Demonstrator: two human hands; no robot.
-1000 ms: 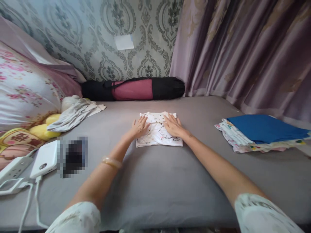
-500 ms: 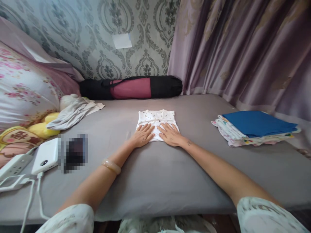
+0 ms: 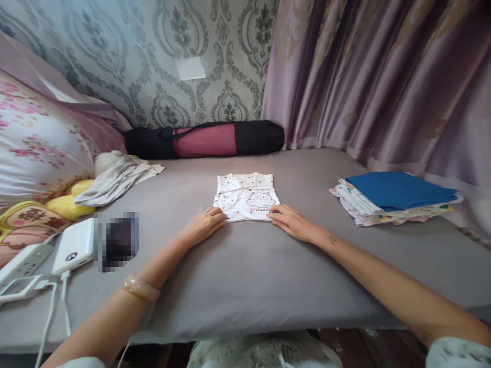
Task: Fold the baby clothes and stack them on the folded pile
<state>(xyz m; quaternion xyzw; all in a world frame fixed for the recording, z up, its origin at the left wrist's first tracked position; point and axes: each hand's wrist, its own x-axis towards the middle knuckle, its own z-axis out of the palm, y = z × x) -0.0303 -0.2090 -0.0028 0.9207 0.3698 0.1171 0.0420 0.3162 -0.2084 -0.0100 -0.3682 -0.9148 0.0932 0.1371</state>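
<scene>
A small white folded garment [image 3: 245,197] with a printed animal face and dots lies flat on the grey sheet. My left hand [image 3: 205,225] rests at its near left corner, fingers together and bent at the cloth's edge. At the near right corner, my right hand [image 3: 291,222] has its fingertips on the fabric, thumb side toward the print. Both hands appear to pinch the corners, though the thumbs are mostly hidden.
A folded stack of clothes with a blue piece on top [image 3: 399,190] sits at the right. A black and pink bag [image 3: 207,140] lies along the wall. At left are a grey cloth [image 3: 115,179], a white power bank [image 3: 73,245], cables and a power strip [image 3: 28,263].
Both hands have slid apart and nearer to me, from lying flat on the garment to its near corners. The printed face is now uncovered.
</scene>
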